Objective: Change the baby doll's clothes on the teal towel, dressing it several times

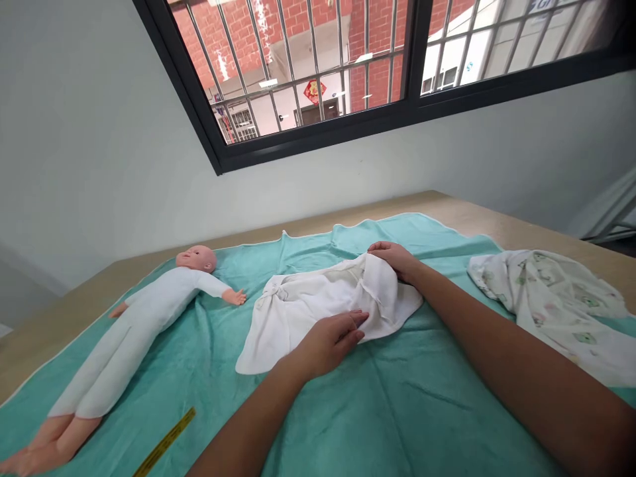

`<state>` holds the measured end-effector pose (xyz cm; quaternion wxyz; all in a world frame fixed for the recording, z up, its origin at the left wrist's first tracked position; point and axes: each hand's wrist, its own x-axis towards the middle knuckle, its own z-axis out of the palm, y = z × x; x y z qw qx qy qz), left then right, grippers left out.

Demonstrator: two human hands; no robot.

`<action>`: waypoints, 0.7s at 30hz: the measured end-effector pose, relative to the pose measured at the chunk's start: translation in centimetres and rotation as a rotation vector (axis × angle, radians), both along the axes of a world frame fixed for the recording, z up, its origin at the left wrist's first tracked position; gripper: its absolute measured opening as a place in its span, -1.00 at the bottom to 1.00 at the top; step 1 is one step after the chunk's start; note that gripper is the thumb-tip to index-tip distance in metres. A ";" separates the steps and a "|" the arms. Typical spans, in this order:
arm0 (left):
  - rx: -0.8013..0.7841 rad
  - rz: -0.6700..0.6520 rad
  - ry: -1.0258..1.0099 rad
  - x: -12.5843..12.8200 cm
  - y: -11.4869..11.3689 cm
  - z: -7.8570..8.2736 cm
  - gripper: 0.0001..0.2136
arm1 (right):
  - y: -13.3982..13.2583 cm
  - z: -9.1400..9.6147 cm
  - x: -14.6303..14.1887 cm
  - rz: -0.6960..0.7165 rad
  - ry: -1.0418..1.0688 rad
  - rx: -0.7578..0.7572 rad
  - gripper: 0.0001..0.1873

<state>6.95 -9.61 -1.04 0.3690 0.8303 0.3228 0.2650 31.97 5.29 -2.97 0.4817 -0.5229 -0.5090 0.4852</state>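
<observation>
A crumpled white baby garment [318, 301] lies on a teal towel [387, 411] in the middle of the table. My left hand [330, 338] rests on the garment's near edge, fingers together and pinching the cloth. My right hand [395, 258] lies on its far right part, fingers curled over the fabric. A baby doll [144, 311] in a white bodysuit lies on its back at the left, arms spread, apart from both hands.
A patterned white cloth [556, 301] lies bunched at the right on the towel. A yellow measuring tape [166, 440] lies near the front left. The wooden table [79, 298] meets a white wall under a barred window [318, 73].
</observation>
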 end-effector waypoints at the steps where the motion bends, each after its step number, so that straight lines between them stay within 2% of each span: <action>1: -0.038 0.008 -0.012 0.0 0.0 0.1 -0.78 | 0.2 -0.2 0.0 -0.074 -0.072 0.038 -0.70; 4: -0.132 -0.002 -0.014 -0.2 -0.1 0.6 -0.78 | 0.5 -0.4 0.5 -0.327 -0.374 0.211 -0.77; 6: -0.177 -0.032 -0.017 -0.3 -0.2 0.8 -0.80 | 0.6 0.1 1.0 -0.440 -0.572 0.349 -0.82; 8: -0.243 -0.040 -0.055 -0.5 -0.2 0.9 -0.80 | 0.4 1.0 0.8 -0.488 -0.707 0.474 -0.82; 10: -0.307 0.010 -0.124 -0.5 0.0 0.7 -0.76 | 0.0 2.2 -0.3 -0.455 -0.786 0.582 -0.81; 12: -0.299 0.124 -0.174 -0.6 0.5 0.4 -0.70 | -0.9 3.3 -2.5 -0.320 -0.821 0.667 -0.81; 14: -0.213 0.271 -0.209 -0.9 1.2 0.2 -0.70 | -2.0 3.6 -5.3 -0.092 -0.818 0.711 -0.79; 17: -0.022 0.487 -0.198 -2.4 2.7 0.6 -0.79 | -3.7 2.6 -8.9 0.291 -0.816 0.677 -0.60; 19: 0.143 0.651 -0.066 -4.3 3.8 1.0 -0.84 | -4.5 1.4 -10.1 0.456 -0.870 0.616 -0.45; 21: 0.280 0.837 0.147 -6.9 4.9 1.2 -0.83 | -5.1 0.6 -10.5 0.553 -0.940 0.562 -0.36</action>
